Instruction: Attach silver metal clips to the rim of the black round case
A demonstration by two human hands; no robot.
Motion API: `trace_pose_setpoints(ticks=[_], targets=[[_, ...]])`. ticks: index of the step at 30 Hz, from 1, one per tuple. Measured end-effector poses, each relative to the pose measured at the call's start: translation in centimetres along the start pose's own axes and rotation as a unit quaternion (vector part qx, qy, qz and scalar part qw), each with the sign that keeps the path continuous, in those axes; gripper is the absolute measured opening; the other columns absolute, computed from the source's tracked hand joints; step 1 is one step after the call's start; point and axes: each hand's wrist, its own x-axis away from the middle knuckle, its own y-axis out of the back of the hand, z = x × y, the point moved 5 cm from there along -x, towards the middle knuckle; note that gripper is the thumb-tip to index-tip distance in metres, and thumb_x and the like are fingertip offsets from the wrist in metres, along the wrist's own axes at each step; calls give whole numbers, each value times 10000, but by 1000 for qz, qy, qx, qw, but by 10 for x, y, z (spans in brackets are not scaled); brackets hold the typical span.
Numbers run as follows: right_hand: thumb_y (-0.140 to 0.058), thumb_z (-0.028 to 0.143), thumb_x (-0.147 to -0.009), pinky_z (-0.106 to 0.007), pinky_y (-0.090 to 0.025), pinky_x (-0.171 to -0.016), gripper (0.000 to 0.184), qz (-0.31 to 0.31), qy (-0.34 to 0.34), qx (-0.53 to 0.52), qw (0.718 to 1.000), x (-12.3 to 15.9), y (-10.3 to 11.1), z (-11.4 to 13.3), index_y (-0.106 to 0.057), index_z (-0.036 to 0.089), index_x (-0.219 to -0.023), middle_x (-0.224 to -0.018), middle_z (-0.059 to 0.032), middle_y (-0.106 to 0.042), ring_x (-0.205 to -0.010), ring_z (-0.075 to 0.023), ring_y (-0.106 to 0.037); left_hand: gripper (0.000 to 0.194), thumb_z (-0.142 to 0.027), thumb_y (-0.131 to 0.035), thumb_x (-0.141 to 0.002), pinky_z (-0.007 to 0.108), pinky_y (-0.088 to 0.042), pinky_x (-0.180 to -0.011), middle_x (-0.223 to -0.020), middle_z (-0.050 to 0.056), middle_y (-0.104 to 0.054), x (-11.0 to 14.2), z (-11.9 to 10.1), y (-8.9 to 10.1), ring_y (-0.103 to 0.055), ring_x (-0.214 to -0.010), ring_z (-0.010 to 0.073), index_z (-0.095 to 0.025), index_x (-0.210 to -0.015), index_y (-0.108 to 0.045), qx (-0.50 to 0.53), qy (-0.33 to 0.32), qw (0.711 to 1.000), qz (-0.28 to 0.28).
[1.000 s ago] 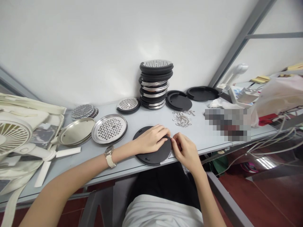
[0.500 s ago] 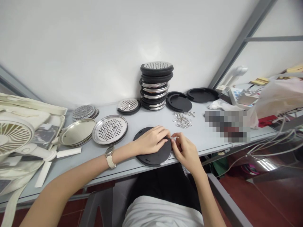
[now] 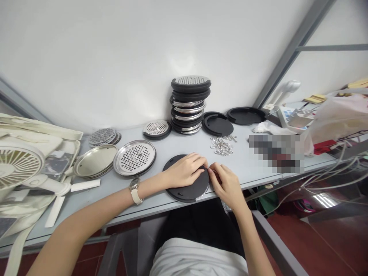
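Observation:
A black round disc (image 3: 189, 192) with small slots and a silvery edge on its lower right lies on the table in front of me. My left hand (image 3: 185, 168) lies over it, pressing it, its bent fingers reaching the right rim. At that rim my right hand (image 3: 225, 182) pinches thumb and forefinger together; a small bit of metal shows there, mostly hidden by the fingers. The two hands' fingertips nearly meet. Beyond them sits a loose pile of silvery bent-wire clips (image 3: 221, 146). Left of the disc lies a metal grater plate (image 3: 135, 157) on a dark round piece.
At the wall rises a tall stack of black and metal discs (image 3: 190, 103). Black trays (image 3: 220, 124) lie beside it. Plain metal plates (image 3: 93, 161), a small perforated disc (image 3: 156, 128) and a fan (image 3: 20, 163) are leftward. A plastic bag (image 3: 339, 119) stands right.
The view has shifted very slightly. Both hands stay at the disc's right rim; my right fingers have closed a little more over the small metal bit, which shows less now.

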Motion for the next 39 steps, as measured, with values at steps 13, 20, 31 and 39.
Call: trace_pose_setpoints(ticks=[13, 20, 31, 39], targets=[[-301, 249, -981, -303, -328, -622, 270, -22, -15, 68, 997, 0, -7, 12, -392, 225, -729, -603, 1, -396, -661, -213, -440, 167, -119, -442, -895, 373, -427, -924, -1013, 82, -573, 0, 1, 0, -528, -998, 221, -166, -1047, -495, 13, 2, 1000, 2], [-329, 254, -976, -292, -323, -610, 281, -48, -28, 57, 997, 1, -6, 12, -419, 220, -712, -603, 0, -404, -655, -202, -441, 166, -133, -446, -893, 377, -418, -932, -1011, 76, -588, 0, -1, 1, -526, -1003, 219, -171, -1045, -502, -4, 10, 1000, -1], [-353, 228, -973, -300, -305, -587, 279, -107, -16, 77, 991, 2, -6, 12, -449, 223, -711, -600, -2, -411, -607, -200, -431, 143, -191, -476, -902, 373, -412, -928, -1012, 72, -574, 0, 1, 2, -518, -1003, 221, -169, -1042, -492, -19, 31, 999, -4], [-316, 236, -983, -308, -297, -592, 304, -96, -17, 99, 990, 2, -10, 8, -442, 222, -707, -596, -6, -405, -609, -209, -426, 140, -230, -475, -922, 373, -418, -916, -1009, 78, -566, 0, 2, 2, -509, -995, 229, -159, -1042, -485, -28, 32, 999, 2]])
